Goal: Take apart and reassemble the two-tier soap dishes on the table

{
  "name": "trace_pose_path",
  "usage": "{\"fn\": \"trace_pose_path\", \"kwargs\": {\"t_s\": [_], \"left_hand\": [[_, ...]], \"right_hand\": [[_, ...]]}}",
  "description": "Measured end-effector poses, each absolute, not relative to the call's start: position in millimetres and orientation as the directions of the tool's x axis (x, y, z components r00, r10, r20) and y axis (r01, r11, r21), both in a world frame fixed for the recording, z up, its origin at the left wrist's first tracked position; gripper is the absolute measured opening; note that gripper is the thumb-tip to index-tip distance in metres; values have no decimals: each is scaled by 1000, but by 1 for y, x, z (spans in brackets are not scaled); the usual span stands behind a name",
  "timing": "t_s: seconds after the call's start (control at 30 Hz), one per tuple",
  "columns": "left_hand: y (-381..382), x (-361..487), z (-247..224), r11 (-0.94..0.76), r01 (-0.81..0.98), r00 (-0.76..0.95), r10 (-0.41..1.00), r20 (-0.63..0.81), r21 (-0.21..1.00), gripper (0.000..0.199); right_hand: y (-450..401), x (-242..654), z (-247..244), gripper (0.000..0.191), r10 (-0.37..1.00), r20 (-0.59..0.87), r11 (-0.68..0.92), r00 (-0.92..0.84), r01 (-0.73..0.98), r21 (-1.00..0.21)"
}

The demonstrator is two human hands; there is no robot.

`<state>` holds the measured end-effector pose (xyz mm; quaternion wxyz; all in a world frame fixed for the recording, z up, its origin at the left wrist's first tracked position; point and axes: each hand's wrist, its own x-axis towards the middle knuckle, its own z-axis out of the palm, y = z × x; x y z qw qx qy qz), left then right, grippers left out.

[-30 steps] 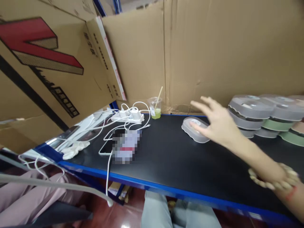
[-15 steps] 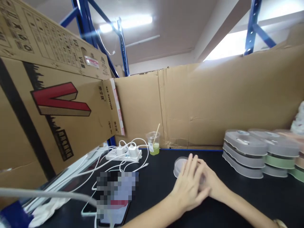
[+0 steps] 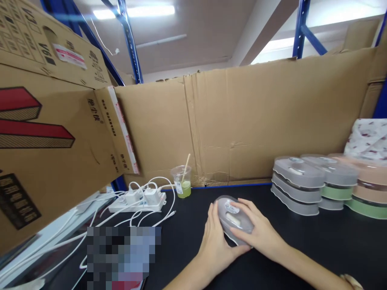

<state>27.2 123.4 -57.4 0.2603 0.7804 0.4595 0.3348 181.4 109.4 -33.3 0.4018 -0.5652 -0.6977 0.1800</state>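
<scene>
Gray container [image 3: 229,214] between both hands [image 3: 213,246]

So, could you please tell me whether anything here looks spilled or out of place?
No spill shows, but the drink cup sits oddly near the power strip and cables: liquid beside electrics. The grey case between left hand and right hand looks undamaged.

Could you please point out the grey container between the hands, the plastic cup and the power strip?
Grey container [image 3: 235,218], head view: the middle of its top.
Plastic cup [image 3: 184,189], head view: its lower wall, where green drink shows.
Power strip [image 3: 137,208], head view: its front side, near the middle.
</scene>
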Motion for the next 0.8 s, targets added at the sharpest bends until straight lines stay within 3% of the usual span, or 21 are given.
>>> {"fn": "trace_pose_path", "kwargs": {"t_s": [0.13, 0.2, 0.33, 0.47, 0.53, 0.63, 0.73, 0.8], "left_hand": [[123, 28, -52, -383, 554, 299, 920, 253, 739, 112], [123, 28, -51, -352, 576, 274, 933, 231, 738, 110], [124, 27, -51, -375, 590, 260, 927, 271, 715, 101], [124, 27, -50, -399, 577, 252, 917, 309, 713, 96], [124, 27, -49, -390, 564, 238, 921, 308, 728, 96], [123, 28, -48, -370, 538, 221, 929, 297, 757, 99], [123, 28, -48, -415, 511, 236, 910, 342, 753, 99], [123, 28, -49, -476, 489, 257, 879, 401, 731, 95]], "right_hand": [[115, 187, -29, 58, 953, 292, 205, 81, 535, -820], [120, 195, -26, 57, 942, 305, 174, 140, 573, -801], [127, 216, -22, 50, 889, 392, -7, 238, 861, -509], [134, 233, -32, 46, 890, 396, -121, 225, 955, -272], [136, 235, -36, 45, 875, 439, -108, 203, 967, -232], [132, 225, -35, 50, 857, 498, 18, 134, 957, -289], [119, 204, -29, 61, 900, 426, 265, -89, 888, -375], [111, 192, -27, 68, 916, 353, 330, -188, 853, -403]]}}
